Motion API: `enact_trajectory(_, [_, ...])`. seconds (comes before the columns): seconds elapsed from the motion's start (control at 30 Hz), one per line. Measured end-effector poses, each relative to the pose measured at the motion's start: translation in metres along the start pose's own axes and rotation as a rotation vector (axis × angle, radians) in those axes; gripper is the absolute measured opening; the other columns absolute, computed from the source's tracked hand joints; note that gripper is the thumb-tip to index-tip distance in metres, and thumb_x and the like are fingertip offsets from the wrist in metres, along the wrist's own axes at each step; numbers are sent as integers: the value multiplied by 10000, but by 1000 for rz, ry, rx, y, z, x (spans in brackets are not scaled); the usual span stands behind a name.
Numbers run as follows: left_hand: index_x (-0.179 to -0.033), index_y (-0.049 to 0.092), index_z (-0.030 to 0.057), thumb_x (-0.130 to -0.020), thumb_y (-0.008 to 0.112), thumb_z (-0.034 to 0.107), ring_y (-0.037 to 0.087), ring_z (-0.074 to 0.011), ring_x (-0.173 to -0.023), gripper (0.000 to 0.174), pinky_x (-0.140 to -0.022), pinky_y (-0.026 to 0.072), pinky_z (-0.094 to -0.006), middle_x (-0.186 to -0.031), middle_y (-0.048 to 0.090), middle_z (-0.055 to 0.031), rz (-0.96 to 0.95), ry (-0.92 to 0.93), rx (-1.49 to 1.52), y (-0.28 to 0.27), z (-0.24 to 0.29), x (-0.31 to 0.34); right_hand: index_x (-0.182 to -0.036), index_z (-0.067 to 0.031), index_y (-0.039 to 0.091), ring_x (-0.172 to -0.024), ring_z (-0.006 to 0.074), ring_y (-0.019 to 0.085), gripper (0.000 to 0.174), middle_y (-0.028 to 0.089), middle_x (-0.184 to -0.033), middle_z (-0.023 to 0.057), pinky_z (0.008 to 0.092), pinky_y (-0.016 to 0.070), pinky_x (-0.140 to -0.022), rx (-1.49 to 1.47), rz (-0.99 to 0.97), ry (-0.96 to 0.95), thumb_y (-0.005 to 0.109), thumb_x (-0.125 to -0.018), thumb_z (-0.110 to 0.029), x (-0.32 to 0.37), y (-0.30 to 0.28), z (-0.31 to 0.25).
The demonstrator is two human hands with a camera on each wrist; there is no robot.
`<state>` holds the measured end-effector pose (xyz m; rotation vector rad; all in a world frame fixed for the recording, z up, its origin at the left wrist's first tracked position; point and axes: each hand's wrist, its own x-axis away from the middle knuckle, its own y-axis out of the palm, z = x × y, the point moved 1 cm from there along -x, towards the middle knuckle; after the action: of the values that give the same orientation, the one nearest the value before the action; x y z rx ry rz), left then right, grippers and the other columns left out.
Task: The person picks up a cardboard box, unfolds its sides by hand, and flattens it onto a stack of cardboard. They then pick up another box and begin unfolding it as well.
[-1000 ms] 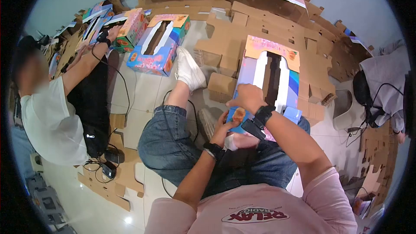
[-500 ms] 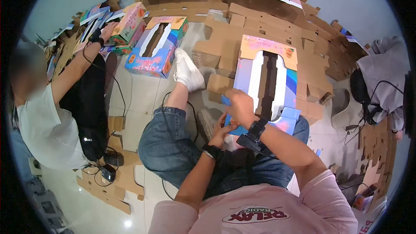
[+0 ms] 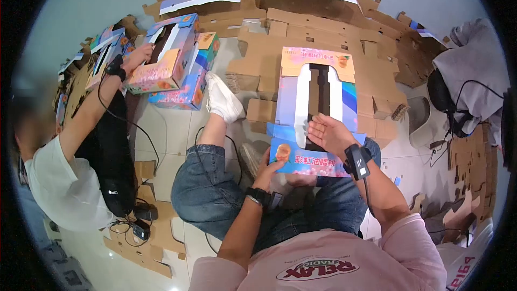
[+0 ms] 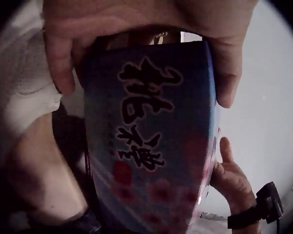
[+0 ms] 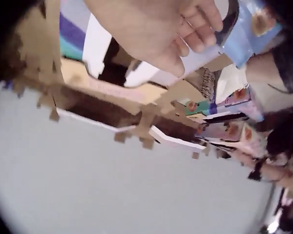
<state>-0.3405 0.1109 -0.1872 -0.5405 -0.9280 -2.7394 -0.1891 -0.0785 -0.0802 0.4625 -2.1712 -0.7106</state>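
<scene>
A fruit carton [image 3: 316, 166] printed with peaches and large characters lies across the person's lap. A long slot edged by white flaps [image 3: 303, 97] runs down its top. My left hand [image 3: 265, 173] grips the carton's near left corner. In the left wrist view the thumb and fingers of the left hand [image 4: 151, 19] straddle the printed side panel [image 4: 141, 122]. Over the near end of the slot hovers my right hand [image 3: 331, 134], palm turned inward and fingers loosely extended. The right wrist view shows that hand [image 5: 151, 34] holding nothing.
Flattened cardboard sheets [image 3: 258, 56] cover the floor beyond the carton. At left, another person's hand [image 3: 141, 56] is at a carton [image 3: 157, 75] stacked over another carton [image 3: 188, 90]. A white stool [image 3: 423, 124] stands at right. Cables [image 3: 161, 129] trail over the tiles.
My right hand has moved from the carton's near left corner rightward over the slot. The near printed panel is now uncovered. At left, the other person has shifted a carton over another one.
</scene>
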Motion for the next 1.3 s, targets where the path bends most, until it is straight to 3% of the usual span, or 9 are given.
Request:
enact_trajectory(0.4, [-1413,378,57,-788,695,204,517,-205,-1194,716,-1004,417,-350,-1315,511,-84,35,-47,-123,13,25,19,-1198,-39,558,-1026,204,616,340,625,-1133,95,347,481,-952,237,-326,-237,583,-943,-263,60,9,-3])
enact_trajectory(0.53, [-1432,356,96,-814,670,224,509,-211,-1193,705,-997,417,-377,-1329,499,-89,54,-55,-130,4,16,18,-1202,-46,547,-986,207,607,364,620,-1057,76,353,484,-919,181,-141,-496,651,-891,-203,77,-23,-34])
enact_trajectory(0.6, [-1438,347,108,-823,660,222,506,-216,-1193,700,-992,417,-388,-1333,496,-89,75,-73,-150,-2,12,17,-1139,-43,566,-920,196,608,342,621,-1008,66,346,491,-889,173,210,-698,677,-863,-212,76,-47,-55])
enact_trajectory(0.73, [-1441,330,137,-829,656,257,507,-219,-1185,704,-969,421,-400,-1331,497,-82,45,-84,-134,-20,-4,8,-1091,-49,573,-908,184,593,332,614,-1002,59,319,482,-869,390,453,-549,684,-852,-250,52,-93,-69])
enact_trajectory(0.8, [-1438,330,143,-827,658,274,506,-219,-1188,706,-967,420,-403,-1331,497,-77,48,-105,-135,-25,-8,6,-1121,-50,574,-918,179,589,400,614,-1011,52,305,493,-816,430,170,-261,698,-834,-298,28,-108,-71])
enact_trajectory(0.93, [-1427,338,160,-829,658,316,519,-231,-1177,696,-971,418,-427,-1334,499,-65,51,-127,-77,-21,-8,9,-1130,-40,598,-875,176,601,437,636,-998,64,329,529,-727,562,143,-112,723,-770,-253,-2,-120,-64])
enact_trajectory(0.97, [-1420,345,162,-830,661,329,526,-237,-1169,689,-973,418,-434,-1333,501,-61,44,-120,-41,-18,-6,9,-1109,-40,607,-845,192,625,433,656,-959,82,345,531,-750,385,101,-42,724,-744,-239,-7,-126,-59])
enact_trajectory(1.2, [-1405,345,170,-869,654,358,535,-255,-1159,646,-947,448,-460,-1310,510,-65,112,4,120,9,55,-5,-1102,-37,604,-872,240,650,397,664,-964,114,390,534,-793,110,68,-42,690,-769,-235,39,-73,-42])
enact_trajectory(1.3, [-1394,352,136,-892,641,258,547,-235,-1129,592,-944,459,-444,-1271,522,-73,-40,156,153,33,80,-13,-1069,-65,606,-929,244,627,326,644,-993,97,411,522,-833,-15,181,-276,656,-813,-260,63,-69,-10])
